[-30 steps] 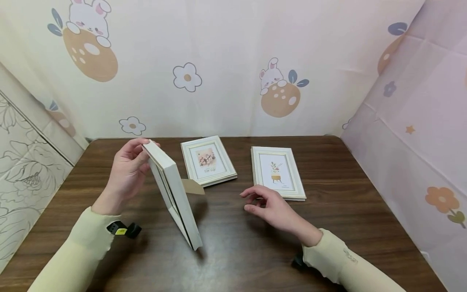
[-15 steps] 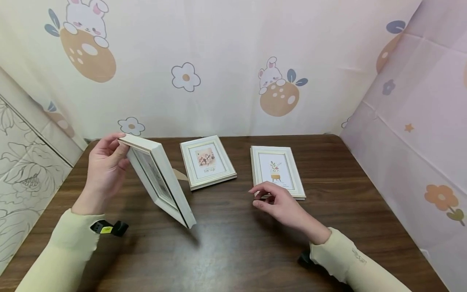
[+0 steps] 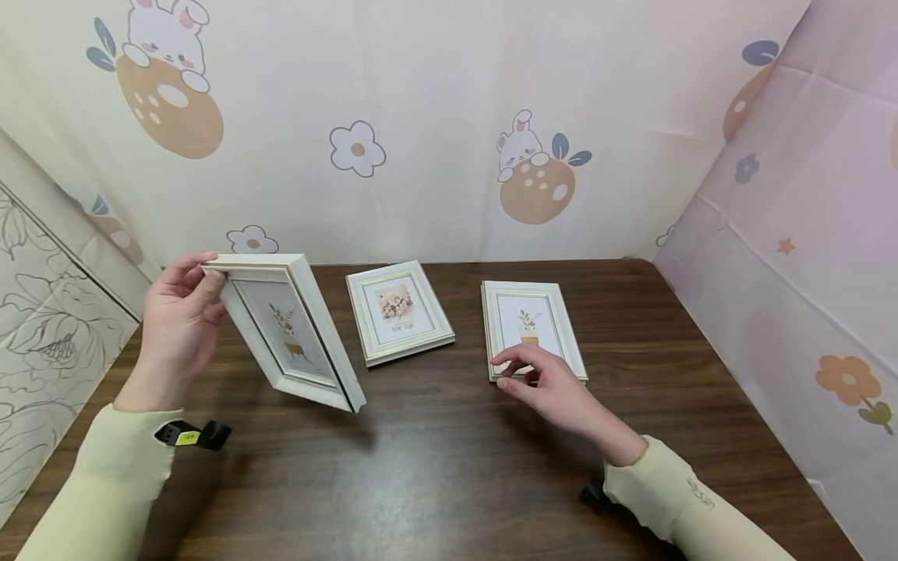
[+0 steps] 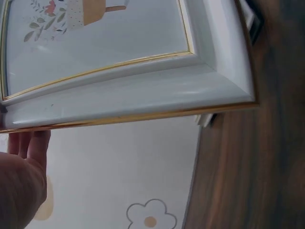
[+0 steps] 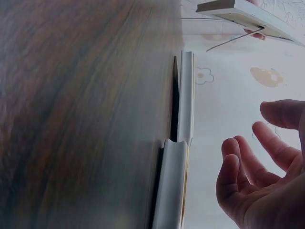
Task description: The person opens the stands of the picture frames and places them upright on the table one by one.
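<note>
The fingers [image 3: 185,265] of the left hand [image 3: 171,327] pinch the upper left corner of a white picture frame [image 3: 316,339], the fingertips behind it hidden. It hangs tilted above the left part of the table [image 3: 435,483], its plant print [image 3: 286,331] facing the person. The left wrist view cuts off much of this frame; the right wrist view catches its back side, a thin strut [image 5: 233,40] jutting out. The right hand [image 3: 557,393], fingers loosely bent with a gap beside the thumb, hovers just above the near end of a second frame [image 3: 570,331], covering part of its picture. Between them, farther back, lies a third frame [image 3: 401,312], its lettering too small to read. Behind stands a printed curtain [image 3: 435,195], cut off at the top.
</note>
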### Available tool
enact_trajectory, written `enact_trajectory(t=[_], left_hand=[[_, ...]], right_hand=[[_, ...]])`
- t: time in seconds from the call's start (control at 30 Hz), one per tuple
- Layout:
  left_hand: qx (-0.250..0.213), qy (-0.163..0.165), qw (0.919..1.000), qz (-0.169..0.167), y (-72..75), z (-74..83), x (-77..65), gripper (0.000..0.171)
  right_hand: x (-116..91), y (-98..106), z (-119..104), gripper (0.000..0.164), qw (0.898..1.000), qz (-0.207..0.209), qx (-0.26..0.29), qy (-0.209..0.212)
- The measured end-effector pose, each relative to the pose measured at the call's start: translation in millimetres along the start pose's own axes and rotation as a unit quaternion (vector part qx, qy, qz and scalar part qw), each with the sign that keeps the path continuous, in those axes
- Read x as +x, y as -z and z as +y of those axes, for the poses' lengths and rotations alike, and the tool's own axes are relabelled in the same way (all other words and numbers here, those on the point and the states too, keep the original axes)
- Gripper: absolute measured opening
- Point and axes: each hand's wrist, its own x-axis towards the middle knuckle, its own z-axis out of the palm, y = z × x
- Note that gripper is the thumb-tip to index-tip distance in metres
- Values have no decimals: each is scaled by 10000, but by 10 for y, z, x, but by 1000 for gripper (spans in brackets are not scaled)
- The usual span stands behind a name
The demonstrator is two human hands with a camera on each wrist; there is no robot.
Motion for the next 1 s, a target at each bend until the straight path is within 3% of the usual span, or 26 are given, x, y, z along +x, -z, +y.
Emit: enact_trajectory(t=[0.4, 1.0], left_hand=[[442, -153, 9976, 505, 54, 117, 69, 29], [1404, -140, 9820, 1252, 48, 121, 165, 27]], right_hand=[[8, 90, 71, 21, 9981, 170, -587, 73], [84, 320, 211, 23, 9926, 346, -1145, -218]])
